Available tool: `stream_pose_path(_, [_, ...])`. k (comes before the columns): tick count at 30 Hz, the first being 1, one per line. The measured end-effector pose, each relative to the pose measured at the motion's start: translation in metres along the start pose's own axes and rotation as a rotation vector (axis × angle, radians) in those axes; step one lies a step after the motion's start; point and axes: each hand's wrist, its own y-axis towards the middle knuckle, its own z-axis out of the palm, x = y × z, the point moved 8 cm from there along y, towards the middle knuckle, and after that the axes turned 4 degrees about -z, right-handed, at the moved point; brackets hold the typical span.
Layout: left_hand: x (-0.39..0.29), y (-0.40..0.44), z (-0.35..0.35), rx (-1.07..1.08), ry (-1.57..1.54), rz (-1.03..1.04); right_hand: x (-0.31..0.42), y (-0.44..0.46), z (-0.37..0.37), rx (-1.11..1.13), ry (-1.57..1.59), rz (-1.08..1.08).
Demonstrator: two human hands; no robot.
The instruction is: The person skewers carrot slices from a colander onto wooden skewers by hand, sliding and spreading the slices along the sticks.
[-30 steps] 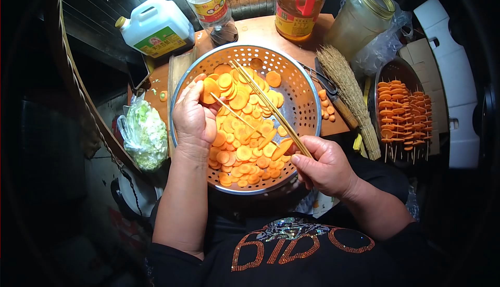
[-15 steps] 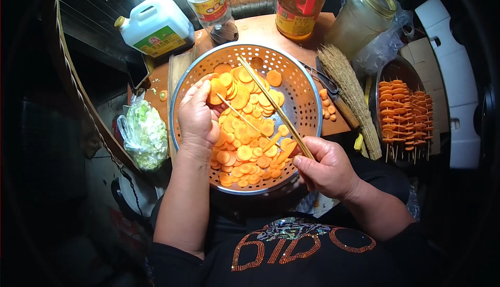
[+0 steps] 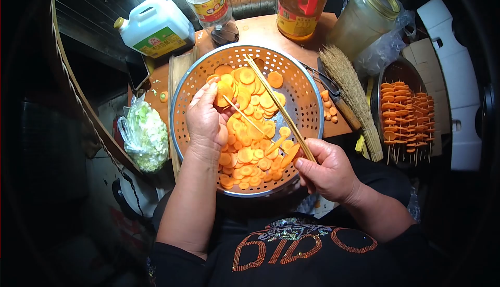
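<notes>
My left hand pinches round carrot slices over the left side of a perforated metal colander. A thin bamboo skewer slants from those slices down toward my right hand. Its upper tip meets a slice in view; whether it pierces it I cannot tell. Toward its lower end, several slices stand edge-on near my right fingers. My right hand is closed around a bundle of bamboo skewers pointing up and left across the colander. Loose carrot slices are heaped inside.
Filled carrot skewers lie in a metal bowl at right. A straw brush, scissors and carrot stubs are beside the colander. Behind stand a white jug, a bottle, an oil jug and a jar. Bagged chopped greens sit at left.
My left hand has shifted slightly right and down with the carrot slices. My right hand has barely moved and keeps its hold on the skewers.
</notes>
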Motion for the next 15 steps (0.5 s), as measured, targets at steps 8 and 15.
stream_pose_path(8, [0.007, 0.0, -0.003, 0.01, -0.129, -0.085, 0.0, -0.001, 0.0, 0.005, 0.02, -0.016])
stream_pose_path(15, [0.011, 0.001, -0.004, 0.041, -0.159, -0.136, 0.002, -0.001, 0.0, 0.001, 0.0, -0.057])
